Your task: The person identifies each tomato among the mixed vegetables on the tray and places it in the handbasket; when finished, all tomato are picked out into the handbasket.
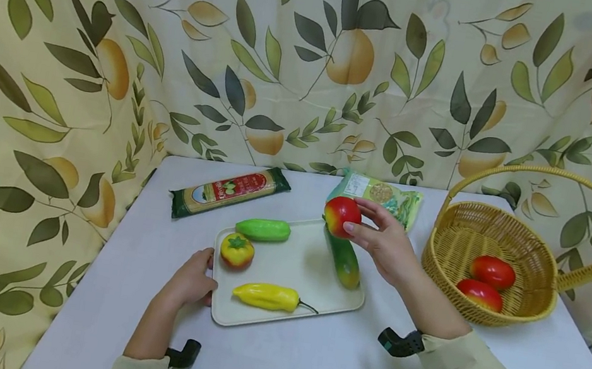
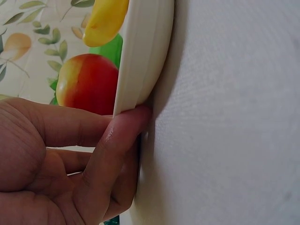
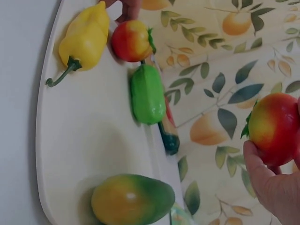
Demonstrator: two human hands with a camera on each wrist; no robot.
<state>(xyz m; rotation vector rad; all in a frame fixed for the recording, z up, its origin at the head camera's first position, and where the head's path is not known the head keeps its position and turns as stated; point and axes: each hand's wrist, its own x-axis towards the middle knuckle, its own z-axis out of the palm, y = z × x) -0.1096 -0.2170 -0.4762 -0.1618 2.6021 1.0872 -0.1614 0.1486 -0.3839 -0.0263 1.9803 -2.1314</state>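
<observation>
My right hand (image 1: 386, 244) holds a red-and-yellow persimmon (image 1: 342, 215) between thumb and fingers, raised above the far right part of a cream tray (image 1: 289, 266). Its green leafy top shows in the right wrist view. At the tray's left edge, my left hand (image 1: 194, 281) pinches the rim, as the left wrist view shows close up. On the tray lie a second persimmon (image 1: 237, 251), a light green ridged vegetable (image 1: 263, 229), a yellow pepper (image 1: 266, 296) with a thin stem, and a dark green cucumber (image 1: 343, 262) partly behind the held fruit.
Right of the tray stands a wicker basket (image 1: 436, 263) with a tall handle and two red fruits (image 1: 492, 272) inside. Behind the tray lie a long green-and-red packet (image 1: 230, 192) and a green-yellow packet (image 1: 386, 197). A leaf-patterned cloth (image 1: 306, 116) hangs along the table's far edge.
</observation>
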